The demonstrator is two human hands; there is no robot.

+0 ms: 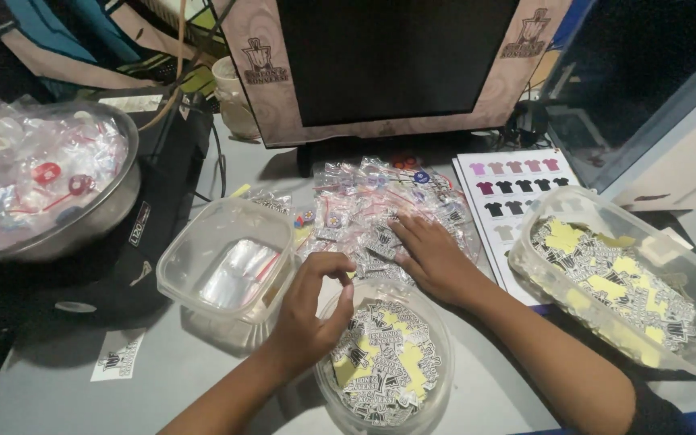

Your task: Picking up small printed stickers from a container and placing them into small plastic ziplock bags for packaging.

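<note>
clear bagged stickers point(364, 213) lie under flat, spread right hand point(432, 254); left hand point(312, 310) curls, pinch contents unclear.

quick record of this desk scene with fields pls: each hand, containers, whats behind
left hand: left hand curled over the round tub of stickers, fingertips pinched; whether it holds anything cannot be told
right hand: right hand flat on the pile of small packed bags
left of hands: square clear tub with empty plastic bags
right side: rectangular tub of black and yellow stickers
far left: metal bowl of bagged items
behind: dark monitor; sheet of shirt pictures
</note>
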